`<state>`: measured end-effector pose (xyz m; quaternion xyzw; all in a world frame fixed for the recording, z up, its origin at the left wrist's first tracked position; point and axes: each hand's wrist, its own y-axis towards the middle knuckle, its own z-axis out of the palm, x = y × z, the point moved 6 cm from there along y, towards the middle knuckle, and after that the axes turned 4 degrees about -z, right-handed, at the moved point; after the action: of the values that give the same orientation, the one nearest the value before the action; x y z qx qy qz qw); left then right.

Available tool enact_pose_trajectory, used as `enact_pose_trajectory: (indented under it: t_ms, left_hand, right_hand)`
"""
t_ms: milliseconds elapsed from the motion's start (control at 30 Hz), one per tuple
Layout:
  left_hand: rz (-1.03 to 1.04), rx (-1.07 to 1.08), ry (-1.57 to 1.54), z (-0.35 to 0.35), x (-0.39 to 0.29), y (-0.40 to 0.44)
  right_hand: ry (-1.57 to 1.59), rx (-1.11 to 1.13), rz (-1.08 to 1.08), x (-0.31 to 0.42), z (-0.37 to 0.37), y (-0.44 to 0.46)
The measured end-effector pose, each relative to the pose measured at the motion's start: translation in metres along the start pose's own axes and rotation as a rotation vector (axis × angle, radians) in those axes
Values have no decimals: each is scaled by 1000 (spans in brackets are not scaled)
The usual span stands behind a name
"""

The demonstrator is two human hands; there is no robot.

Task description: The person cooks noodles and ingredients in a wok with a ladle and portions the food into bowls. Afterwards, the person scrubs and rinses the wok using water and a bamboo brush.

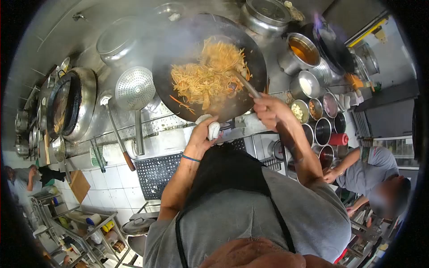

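A large dark wok [165, 91] full of noodles [196, 82] with orange strips sits on the stove before me, steam rising from it. My left hand [204, 134] is closed round a folded white cloth [213, 129] at the wok's near rim; the cloth hides the part of the rim it covers. In my right hand [271, 110] is the handle of a cooking ladle [246, 83], slanting down into the noodles. The noodles hide the ladle's head.
Left of the wok lie a perforated skimmer [135, 88] and a long-handled ladle [117, 129]. At right stand a pot of orange liquid [304, 50] and several ingredient containers [322, 131]. A co-worker [371, 167] stands at the right. A flame [317, 22] burns at the back right.
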<state>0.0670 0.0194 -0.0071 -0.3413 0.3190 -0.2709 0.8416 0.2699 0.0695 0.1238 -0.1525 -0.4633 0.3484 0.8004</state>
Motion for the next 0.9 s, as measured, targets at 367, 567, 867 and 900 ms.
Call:
enact_pose_trajectory:
  t_ms: [367,567,867,900]
  left_hand:
    - [-76,93,107,2,17,22]
    - [-98,122,78,0,6,10]
    - [-52,160,335,-84,-40,29]
    - [-60,114,385,-81,-51,20]
  right_hand:
    - [196,256,-39,10,0,-47]
    - [69,146,6,-29,-13,-20]
    - [320,75,-101,-96,26,-4]
    - [359,132,-181,-105,31,3]
